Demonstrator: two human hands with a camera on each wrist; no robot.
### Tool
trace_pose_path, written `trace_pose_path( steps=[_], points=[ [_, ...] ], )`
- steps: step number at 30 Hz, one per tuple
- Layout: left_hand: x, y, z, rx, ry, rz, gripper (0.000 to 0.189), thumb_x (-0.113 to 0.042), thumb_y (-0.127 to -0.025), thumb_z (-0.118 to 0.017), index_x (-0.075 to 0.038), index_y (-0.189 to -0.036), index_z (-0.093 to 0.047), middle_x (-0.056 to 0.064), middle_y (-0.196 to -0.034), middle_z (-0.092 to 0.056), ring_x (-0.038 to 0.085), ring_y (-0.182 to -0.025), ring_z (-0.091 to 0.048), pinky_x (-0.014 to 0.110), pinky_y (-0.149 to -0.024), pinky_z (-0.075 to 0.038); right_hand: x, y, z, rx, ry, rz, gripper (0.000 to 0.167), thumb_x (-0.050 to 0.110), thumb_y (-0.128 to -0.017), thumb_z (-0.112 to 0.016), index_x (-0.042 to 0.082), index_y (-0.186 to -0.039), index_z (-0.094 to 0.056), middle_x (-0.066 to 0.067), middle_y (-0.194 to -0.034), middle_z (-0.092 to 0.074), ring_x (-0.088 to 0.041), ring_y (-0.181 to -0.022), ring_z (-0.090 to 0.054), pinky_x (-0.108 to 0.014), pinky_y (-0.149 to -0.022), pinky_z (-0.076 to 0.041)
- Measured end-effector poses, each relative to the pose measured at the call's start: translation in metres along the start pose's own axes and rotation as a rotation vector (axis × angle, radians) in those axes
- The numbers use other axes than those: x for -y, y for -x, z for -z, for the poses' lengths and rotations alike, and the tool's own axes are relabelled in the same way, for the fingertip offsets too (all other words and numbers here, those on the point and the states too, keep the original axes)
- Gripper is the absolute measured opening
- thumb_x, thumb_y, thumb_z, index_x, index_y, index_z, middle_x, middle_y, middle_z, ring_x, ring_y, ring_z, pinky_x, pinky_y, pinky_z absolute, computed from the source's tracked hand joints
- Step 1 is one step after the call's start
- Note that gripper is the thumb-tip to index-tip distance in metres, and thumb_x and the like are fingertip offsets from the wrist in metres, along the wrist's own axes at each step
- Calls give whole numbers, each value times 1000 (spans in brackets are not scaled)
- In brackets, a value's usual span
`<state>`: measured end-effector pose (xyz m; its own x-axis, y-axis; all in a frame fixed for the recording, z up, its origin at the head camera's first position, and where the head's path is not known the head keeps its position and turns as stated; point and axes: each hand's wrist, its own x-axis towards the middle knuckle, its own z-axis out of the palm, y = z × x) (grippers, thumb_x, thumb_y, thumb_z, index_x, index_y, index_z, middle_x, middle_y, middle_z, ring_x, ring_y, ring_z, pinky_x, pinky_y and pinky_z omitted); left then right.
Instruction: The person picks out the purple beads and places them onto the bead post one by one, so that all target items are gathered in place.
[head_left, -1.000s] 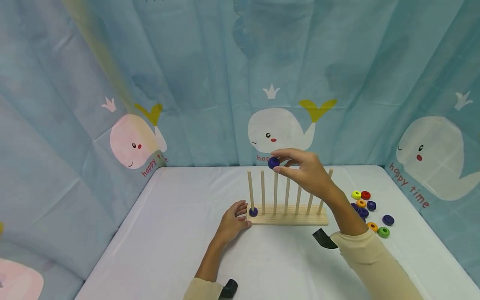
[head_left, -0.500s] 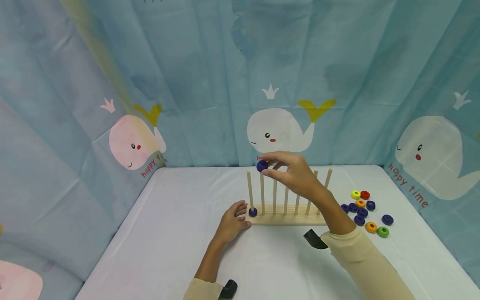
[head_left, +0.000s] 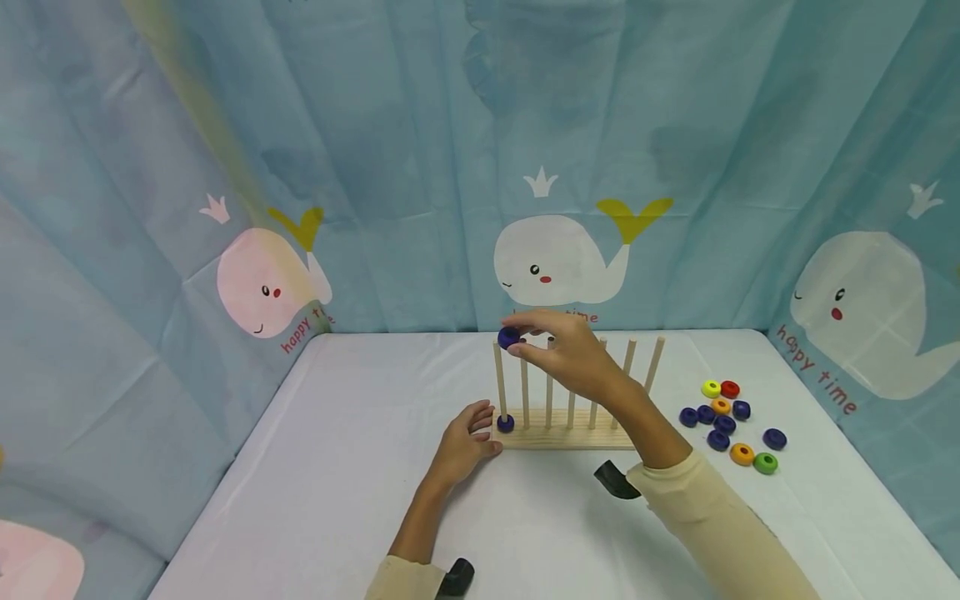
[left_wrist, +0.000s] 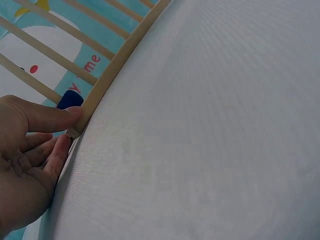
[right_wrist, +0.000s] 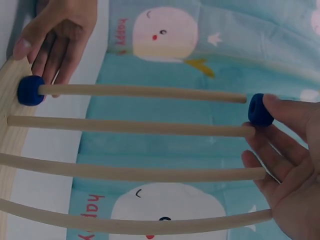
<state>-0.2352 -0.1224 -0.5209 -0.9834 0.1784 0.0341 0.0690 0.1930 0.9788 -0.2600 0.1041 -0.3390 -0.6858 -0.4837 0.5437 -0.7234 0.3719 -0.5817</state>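
My right hand (head_left: 573,358) pinches a dark blue bead (right_wrist: 261,111) between thumb and fingers. In the right wrist view the bead's hole faces the tip of the leftmost peg (right_wrist: 150,92), with a small gap between them. Another dark blue bead (head_left: 506,424) sits at the foot of that same peg. The wooden peg stand (head_left: 573,440) has a flat base and a row of several upright pegs. At its left end my left hand (head_left: 459,450) grips the base, thumb on the front edge and fingers round the end, as the left wrist view (left_wrist: 30,165) shows.
To the right of the stand, loose beads lie on the white-covered table (head_left: 337,467): several dark blue ones (head_left: 724,425), a yellow one (head_left: 711,388), a red one (head_left: 730,389), two orange ones (head_left: 742,454) and a green one (head_left: 766,463). A whale-print curtain (head_left: 405,167) hangs behind.
My right hand has carried the blue bead leftward and slightly down, from above the middle pegs to the tip of the leftmost peg. The left hand has stayed on the base.
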Motion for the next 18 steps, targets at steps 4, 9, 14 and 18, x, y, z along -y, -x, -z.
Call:
trace_pose_path(
  steps=[4, 9, 14, 18],
  points=[
    [1, -1, 1, -2, -5, 7, 82, 6, -83, -78, 3, -157, -43, 22, -153, -56, 40, -141, -55, 46, -116, -53, 2, -3, -4, 4, -2, 17, 36, 12, -98, -77, 7, -133, -73, -7, -128, -75, -22, -111, -73, -42, -91, -65],
    [0, 0, 1, -4, 1, 9, 82, 7, -83, -77, 4, -157, -43, 23, -153, -56, 40, -141, -55, 47, -116, -52, 5, -7, -8, 13, -8, 32, 36, 10, -98, -77, 5, -133, -72, -8, -127, -76, -21, -105, -75, -34, -87, -66],
    [-1, 2, 0, 0, 18, 3, 83, 7, -84, -77, 5, -158, -41, 25, -154, -54, 42, -142, -53, 50, -117, -51, 4, -9, -10, 12, 5, 38, 35, 9, -97, -77, 5, -132, -73, -7, -126, -76, -21, -102, -75, -33, -83, -66],
    [-2, 2, 0, 3, 10, -4, 82, 7, -84, -77, 5, -158, -41, 25, -154, -54, 42, -142, -53, 50, -117, -51, 2, -11, -12, 22, 15, 43, 36, 8, -97, -77, 5, -132, -72, -7, -125, -77, -20, -104, -75, -36, -86, -66]
  ],
)
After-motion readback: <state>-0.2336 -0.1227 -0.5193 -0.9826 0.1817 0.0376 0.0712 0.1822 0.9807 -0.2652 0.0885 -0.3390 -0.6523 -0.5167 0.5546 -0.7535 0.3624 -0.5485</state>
